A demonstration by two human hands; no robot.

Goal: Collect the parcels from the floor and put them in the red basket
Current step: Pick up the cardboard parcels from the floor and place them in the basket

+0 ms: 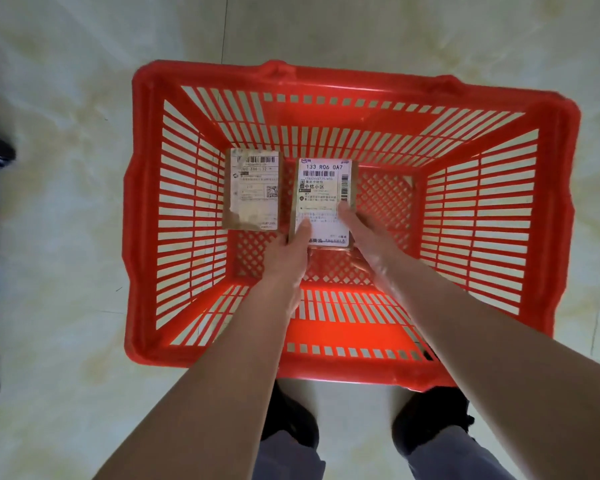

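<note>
**tilefan:** Pale glossy floor tiles (66, 237) all round, nothing else lying on them that I can spot. So where's the parcel?

**boxwatcher:** Down inside the red basket (561, 209), near the middle of the mesh bottom. It's the labelled parcel (323, 188), label facing up, and both hands are on its near end. Left hand (291, 251) has the thumb on top and the fingers hidden under the edge; right hand (364, 233) pinches the other corner the same way. Can't tell if the box is already resting on the bottom or just above it.

**tilefan:** Why two hands for a small box?

**boxwatcher:** My guess: keeps it flat and square so it lands neatly next to the second parcel (253, 192), which sits just beside it toward the left wall. They look close but not quite touching. Lining them up leaves the right half free. Person's shoes (430, 417) are right against the near rim, so it's a straight reach down.
</note>
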